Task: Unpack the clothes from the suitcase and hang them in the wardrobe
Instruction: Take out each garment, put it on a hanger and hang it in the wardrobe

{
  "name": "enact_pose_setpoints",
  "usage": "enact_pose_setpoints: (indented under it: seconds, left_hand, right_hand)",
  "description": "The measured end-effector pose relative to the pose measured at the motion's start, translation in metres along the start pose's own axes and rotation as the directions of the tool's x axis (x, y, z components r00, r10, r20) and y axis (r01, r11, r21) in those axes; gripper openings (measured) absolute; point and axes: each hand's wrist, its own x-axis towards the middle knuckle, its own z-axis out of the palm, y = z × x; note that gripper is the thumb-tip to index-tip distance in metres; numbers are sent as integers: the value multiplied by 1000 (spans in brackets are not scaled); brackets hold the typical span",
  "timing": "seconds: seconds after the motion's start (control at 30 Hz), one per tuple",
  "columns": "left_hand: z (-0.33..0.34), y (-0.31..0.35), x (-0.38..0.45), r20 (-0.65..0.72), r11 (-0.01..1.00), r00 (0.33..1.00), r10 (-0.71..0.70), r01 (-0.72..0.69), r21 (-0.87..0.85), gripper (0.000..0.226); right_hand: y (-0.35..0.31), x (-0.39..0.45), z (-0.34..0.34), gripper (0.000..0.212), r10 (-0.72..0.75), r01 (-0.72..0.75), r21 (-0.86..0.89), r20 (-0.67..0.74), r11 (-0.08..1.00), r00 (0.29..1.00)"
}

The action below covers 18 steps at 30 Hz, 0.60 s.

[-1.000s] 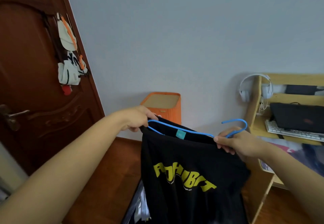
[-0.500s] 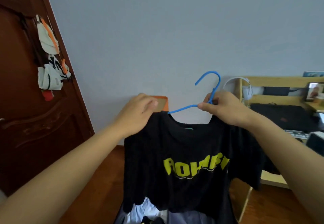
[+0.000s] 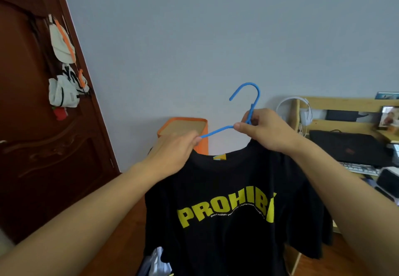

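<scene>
Black T-shirt (image 3: pixel 226 211) hangs front-on in mid-frame, held up in the air between both hands; yellow print reads "PROHIB", the last letters lost in a fold; small yellow tag shows inside the collar. Blue hanger (image 3: pixel 248 105) sits partly inside the shirt; hook upright above the collar, one arm sloping down to the shirt's left shoulder, the other arm hidden under fabric.

Right hand (image 3: pixel 265 131): thumb and fingers pinch the hanger at the base of the hook, just above the collar's right side. Left hand (image 3: pixel 174 152): fingers curled, gripping the shirt's left shoulder where the hanger arm ends.

Relative to the shirt: orange box (image 3: pixel 185 129) behind it, against the grey wall, partly covered by the left hand; dark wooden door (image 3: pixel 43 146) well to the left, with white caps (image 3: pixel 62 64) hanging on it; wooden desk (image 3: pixel 345 124) to the right, carrying a black laptop (image 3: pixel 349 148) and a keyboard (image 3: pixel 360 167); white headphones (image 3: pixel 302 109) hang on the desk's near upright; pale cloth (image 3: pixel 157 262) visible below the shirt's hem, its container not discernible.
</scene>
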Motion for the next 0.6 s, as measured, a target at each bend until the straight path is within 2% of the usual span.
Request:
enact_pose_setpoints:
  seconds: [0.2, 0.27, 0.37, 0.43, 0.47, 0.53, 0.6]
  left_hand:
    - [0, 14, 6, -60, 996, 995, 81, -79, 27, 40]
    - [1, 26, 15, -62, 997, 995, 81, -80, 13, 48]
    - [3, 37, 22, -79, 993, 990, 114, -116, -28, 56]
    - [-1, 25, 22, -194, 993, 974, 120, -117, 28, 49]
    - [-5, 14, 22, -241, 996, 967, 82, -76, 36, 39]
    - [-13, -11, 21, -252, 1000, 968, 2, 5, 27, 30]
    - [-17, -28, 17, -212, 998, 977, 33, -22, 58, 37]
  right_hand:
    - [4, -1, 5, 42, -15, 14, 22, 50, 1000, 999]
    - [0, 1, 15, 41, -34, 30, 58, 74, 998, 997]
    - [-1, 1, 23, 28, -76, 67, 127, 69, 990, 995]
    - [14, -3, 17, 11, -98, 96, 150, 1, 984, 995]
    - [25, -6, 11, 11, -83, 85, 135, -15, 987, 996]
    - [43, -14, 4, 5, -19, 19, 10, 76, 1000, 997]
    - [54, -20, 6, 23, -1, 17, -101, 156, 995, 988]
